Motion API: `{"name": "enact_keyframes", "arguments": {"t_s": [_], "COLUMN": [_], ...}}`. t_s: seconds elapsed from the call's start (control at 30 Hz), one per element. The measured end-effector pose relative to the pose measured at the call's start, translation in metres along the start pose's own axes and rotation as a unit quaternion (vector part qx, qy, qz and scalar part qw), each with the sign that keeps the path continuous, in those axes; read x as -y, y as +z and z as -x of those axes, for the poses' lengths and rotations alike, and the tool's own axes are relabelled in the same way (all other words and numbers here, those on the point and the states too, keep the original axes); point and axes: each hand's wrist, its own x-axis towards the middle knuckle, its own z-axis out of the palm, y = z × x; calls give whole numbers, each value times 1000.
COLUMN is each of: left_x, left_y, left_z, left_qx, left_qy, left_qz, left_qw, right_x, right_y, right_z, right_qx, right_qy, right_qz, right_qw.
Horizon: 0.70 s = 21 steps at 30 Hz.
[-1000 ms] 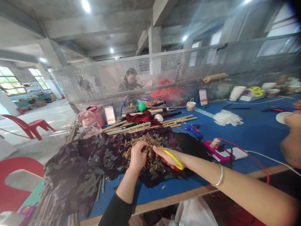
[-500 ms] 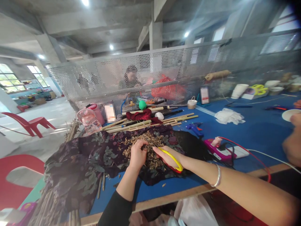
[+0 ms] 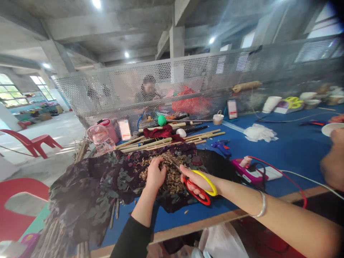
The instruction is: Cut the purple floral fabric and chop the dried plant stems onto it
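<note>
A heap of brown dried plant pieces (image 3: 176,181) lies on a dark floral cloth (image 3: 102,179) on the blue table. My right hand (image 3: 194,179) grips scissors with a yellow and a red handle loop (image 3: 206,181); the handles are spread and the blades point up and left over the heap. My left hand (image 3: 156,173) is at the left side of the heap, fingers curled around some of the dried plant just left of the blades. Its fingertips are partly hidden.
Bamboo sticks (image 3: 150,145) lie behind the cloth. To the right are a blue glue gun (image 3: 221,147), a pink power strip (image 3: 245,170) with cables, and white gloves (image 3: 260,132). Another person's hand (image 3: 333,150) holds a white round object at the right edge. A perforated metal screen (image 3: 118,89) stands behind.
The scissor handles have spread apart and tilted, with my right hand shifting slightly right. The left hand has drawn a little left, leaving more space between my hands.
</note>
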Motion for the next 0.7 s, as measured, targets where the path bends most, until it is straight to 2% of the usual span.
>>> {"name": "enact_keyframes", "arguments": {"t_s": [0.17,0.27,0.4,0.5,0.57,0.63,0.7], "left_x": [-16,-22,-19,-14,-11,-9,-7], "left_y": [-9,-8,-1,3,4,4,3], "left_z": [0,-1,0,4,7,9,11], "left_qx": [17,-17,-44,-43,-64,-91,-96], "left_qy": [-46,-53,-53,-84,-107,-120,-137], "left_qz": [5,-49,-63,-17,7,3,-25], "left_qw": [999,997,996,995,992,989,986], "right_x": [-2,0,7,14,18,22,24], "right_y": [-1,-4,-7,-5,-3,-2,-1], "right_z": [8,14,19,17,15,12,10], "right_qx": [-1,2,20,32,37,37,36], "right_qy": [12,29,59,73,78,82,86], "right_qz": [20,36,85,113,123,132,139], "right_qw": [1000,999,994,990,989,987,986]}}
